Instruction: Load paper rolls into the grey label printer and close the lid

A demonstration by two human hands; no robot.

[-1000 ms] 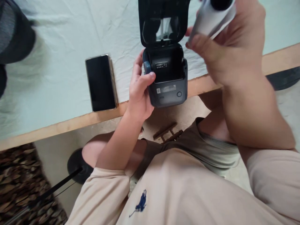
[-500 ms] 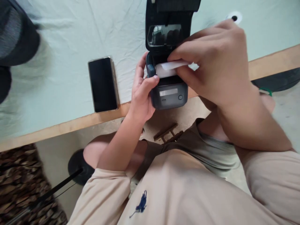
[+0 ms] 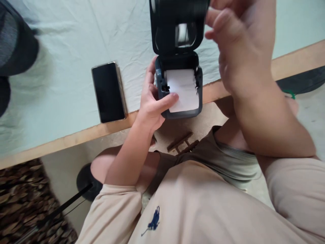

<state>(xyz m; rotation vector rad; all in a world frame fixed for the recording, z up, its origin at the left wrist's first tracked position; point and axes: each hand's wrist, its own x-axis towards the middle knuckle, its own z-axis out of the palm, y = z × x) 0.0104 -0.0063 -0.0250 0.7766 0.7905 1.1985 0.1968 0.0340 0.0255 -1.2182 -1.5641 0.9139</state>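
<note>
A pale green cloth, creased all over, is covering the table, leaving a bare wooden strip showing along its near edge. A dark phone is lying near that edge. Below, a light floor is meeting a brown patterned rug at the lower left. Soft, even light is falling across everything.
</note>
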